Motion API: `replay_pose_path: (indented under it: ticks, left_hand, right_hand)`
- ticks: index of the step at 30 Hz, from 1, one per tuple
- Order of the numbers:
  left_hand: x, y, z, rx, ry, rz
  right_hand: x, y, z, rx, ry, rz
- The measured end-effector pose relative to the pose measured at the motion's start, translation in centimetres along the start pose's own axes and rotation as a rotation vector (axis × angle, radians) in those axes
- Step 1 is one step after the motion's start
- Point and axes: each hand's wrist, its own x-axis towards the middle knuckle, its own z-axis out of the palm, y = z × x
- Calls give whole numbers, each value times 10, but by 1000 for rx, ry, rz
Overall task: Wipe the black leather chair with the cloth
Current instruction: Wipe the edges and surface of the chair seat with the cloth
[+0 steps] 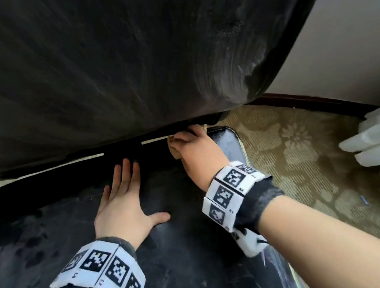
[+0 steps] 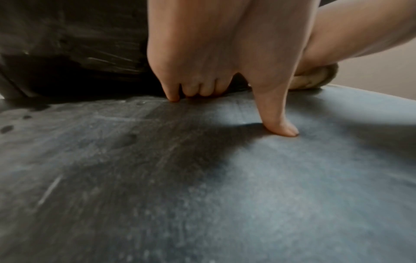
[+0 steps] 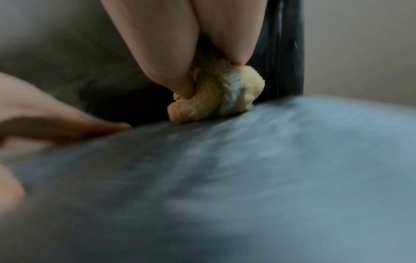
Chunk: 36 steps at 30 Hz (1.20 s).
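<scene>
Patterned carpet [image 1: 298, 149] lies to the right of the black leather chair [image 1: 192, 246], whose dusty, streaked seat fills the near view. We find the right hand [image 1: 198, 147] at the far right of the seat, below the backrest, its fingers [image 3: 162, 58] bunched round the yellow cloth [image 3: 216, 94]. We note the left hand [image 1: 123, 203] lying flat on the seat, fingers spread wide.

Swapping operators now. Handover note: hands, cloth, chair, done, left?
Left hand: open, flat on the chair seat, bracing.
Right hand: grips the bunched yellow cloth at the seat's back right corner, under the backrest.
Done: cannot tell; wipe streaks show on the backrest and seat.
Left: dusty haze and spots still cover much of the seat; wipe from the back gap forward.
</scene>
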Motion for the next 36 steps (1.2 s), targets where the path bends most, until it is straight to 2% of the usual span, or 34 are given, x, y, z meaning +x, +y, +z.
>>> replay_pose_path:
  ticks: [3,5,8,10,12,14,17,19,21,23,24,27,30,33,35,36]
  left_hand:
    - [-1,-1,-1,-10,-3,5]
    - [-1,-2,-1,-15,-4,7]
    - [-1,-2,-1,-29,-2,3]
    - [-1,-1,-2,-29,-6,-7]
    - [-1,2,-5,-9,-30,-14]
    - [2,5,-10,37,-75,-37]
    - [5,25,-26,130,-70,-39]
    - [4,49,-31,60,56,107]
    - [3,89,-31,-108,159,373]
    - [6,132,-24,-192,149,557]
    - [9,150,-18,-200,137,584]
    - [17,178,5,-116,92,508]
    - [27,173,18,25,15,502]
    - [21,153,16,238,-35,581]
    - [8,131,10,427,-67,595]
    - [17,120,12,441,-99,597]
  right_hand:
    - [-13,35,-1,-37,-46,-1]
    - [-26,54,-11,-6,-22,64]
    - [-40,67,-34,31,25,266]
    - [-41,71,-46,179,142,437]
    - [-42,71,-47,279,187,442]
    - [-46,70,-40,276,105,382]
    - [-59,86,-45,444,33,448]
    - [-64,97,-51,730,-44,536]
    - [-70,101,-56,1045,-113,601]
    - [-75,102,-55,1169,-172,616]
    - [-76,100,-57,1235,-196,636]
    - [-88,109,-48,1389,-32,639]
    - [-110,113,-36,1490,166,734]
    - [-137,123,-23,1463,257,768]
    - [-154,132,-18,1468,264,823]
    - [-159,136,-15,1449,251,846]
